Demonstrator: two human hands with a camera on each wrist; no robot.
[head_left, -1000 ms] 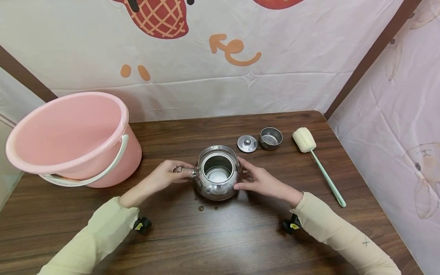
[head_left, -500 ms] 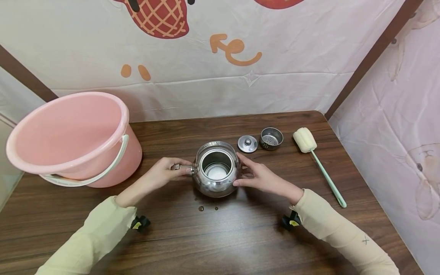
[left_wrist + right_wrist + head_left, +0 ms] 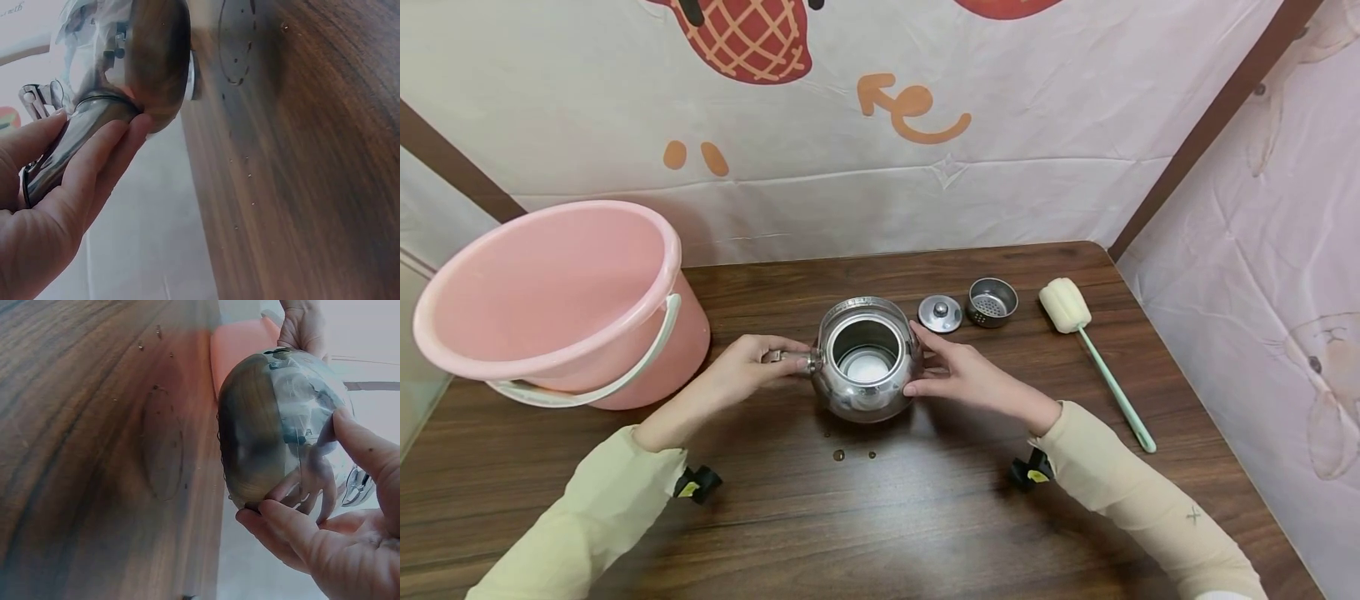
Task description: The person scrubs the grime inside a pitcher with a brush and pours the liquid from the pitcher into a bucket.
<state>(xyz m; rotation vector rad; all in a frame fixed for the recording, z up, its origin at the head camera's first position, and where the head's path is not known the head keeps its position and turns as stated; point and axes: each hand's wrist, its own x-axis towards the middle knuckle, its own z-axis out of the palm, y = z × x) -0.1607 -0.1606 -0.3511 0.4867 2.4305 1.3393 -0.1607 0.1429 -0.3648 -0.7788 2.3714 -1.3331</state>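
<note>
A shiny steel kettle (image 3: pixel 863 402) without its lid is held up above the tabletop, its round mouth facing up and its bare metal bottom inside showing. At its left side, my left hand (image 3: pixel 747 364) pinches the spout (image 3: pixel 87 134) between thumb and fingers. My right hand (image 3: pixel 964 372) holds the opposite side of the body, thumb in front and fingers spread underneath and behind, as the right wrist view shows. Beyond the kettle, a small lid (image 3: pixel 940 314) with a knob lies beside a perforated strainer cup (image 3: pixel 992 302).
A large pink bucket (image 3: pixel 696 337) with a pale handle stands at the left. To the right lies a sponge brush (image 3: pixel 1064 306) with a long green handle. Water drops (image 3: pixel 838 455) and a wet ring (image 3: pixel 161 444) mark the wooden table (image 3: pixel 880 525).
Both hands have raised the kettle off the table and shifted it slightly left and away from me. The lid, strainer cup, brush and bucket stay where they were.
</note>
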